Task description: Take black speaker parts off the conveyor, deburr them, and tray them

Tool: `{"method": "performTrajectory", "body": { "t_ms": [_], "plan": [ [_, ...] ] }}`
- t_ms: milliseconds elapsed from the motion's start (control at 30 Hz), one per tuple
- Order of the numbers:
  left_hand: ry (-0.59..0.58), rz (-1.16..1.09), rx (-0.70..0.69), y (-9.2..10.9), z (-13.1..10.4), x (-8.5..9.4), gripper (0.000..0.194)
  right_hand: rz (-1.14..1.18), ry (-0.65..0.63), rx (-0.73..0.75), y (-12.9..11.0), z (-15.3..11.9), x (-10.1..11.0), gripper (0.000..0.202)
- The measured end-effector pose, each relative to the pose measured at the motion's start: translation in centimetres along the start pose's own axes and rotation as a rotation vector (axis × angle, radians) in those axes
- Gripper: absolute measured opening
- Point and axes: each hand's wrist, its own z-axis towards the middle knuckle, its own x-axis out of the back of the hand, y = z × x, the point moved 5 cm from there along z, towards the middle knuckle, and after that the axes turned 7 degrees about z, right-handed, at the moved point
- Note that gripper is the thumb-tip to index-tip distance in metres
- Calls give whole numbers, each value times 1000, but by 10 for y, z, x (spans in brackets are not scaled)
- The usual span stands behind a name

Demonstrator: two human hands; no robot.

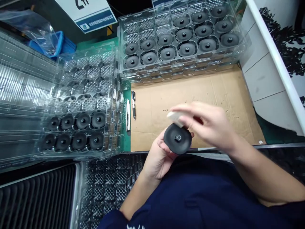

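Observation:
My left hand (160, 156) is closed around the edge of a round black dished part (177, 140) with a small raised stub at its centre. The dished side faces up toward me. Pinched in my right hand (209, 122) is a small white pad (175, 117), its exact kind unclear. The pad touches or hovers just over the far rim of the black part; which of the two I cannot tell. Both hands are above the near half of a cardboard sheet (154, 105).
Clear plastic trays with similar black parts stand at the back (166, 68) and at the left (109, 127). A pen (133, 105) and a utility knife (128, 116) lie along the cardboard's left side. A white bin wall (267, 63) borders the right. A blue box (66, 46) sits back left.

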Motion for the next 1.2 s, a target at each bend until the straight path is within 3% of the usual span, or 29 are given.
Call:
{"method": "performTrajectory", "body": {
  "t_ms": [100, 200, 267, 333, 400, 467, 533, 567, 633, 700, 767, 867, 933, 1000, 1100, 1200],
  "plan": [
    [-74, -2, -73, 5, -1, 0, 60, -54, 80, -344, 53, -17, 4, 23],
    [-90, 13, -119, 8, -2, 3, 61, -10, -34, -455, 87, -49, -20, 25],
    [-71, 29, -136, 9, -1, 6, 59, 38, -89, -466, 96, -66, -36, 24],
    [-42, 51, -162, 9, 1, 9, 58, 54, -92, -481, 92, -70, -41, 22],
    [-6, 81, -214, 9, 3, 10, 58, 56, -11, -495, 75, -59, -32, 23],
    [46, 129, -294, 10, 5, 9, 55, 71, 144, -446, 45, -40, -17, 24],
    [111, 191, -400, 13, 5, 9, 54, 124, 289, -289, 10, -22, -7, 26],
    [148, 226, -461, 15, 4, 10, 54, 166, 280, -204, -5, -17, -7, 26],
    [218, 311, -584, 20, 0, 14, 56, 205, 182, -174, -19, -13, -13, 25],
    [270, 401, -691, 25, -3, 18, 56, 181, 3, -250, -19, -17, -22, 22],
    [283, 457, -777, 28, -6, 19, 56, 135, -80, -301, -15, -21, -23, 21],
    [242, 467, -843, 31, -7, 12, 56, 143, 108, -230, -22, -18, -11, 24],
    [239, 448, -813, 32, -6, 7, 54, 202, 166, -199, -25, -17, -11, 25],
    [292, 409, -722, 32, -6, 8, 53, 274, 48, -256, -16, -22, -20, 23],
    [366, 325, -600, 33, -6, 17, 52, 370, -102, -464, 18, -45, -32, 19],
    [341, 263, -546, 33, -4, 20, 52, 383, -24, -625, 52, -67, -29, 21]
  ]
}}
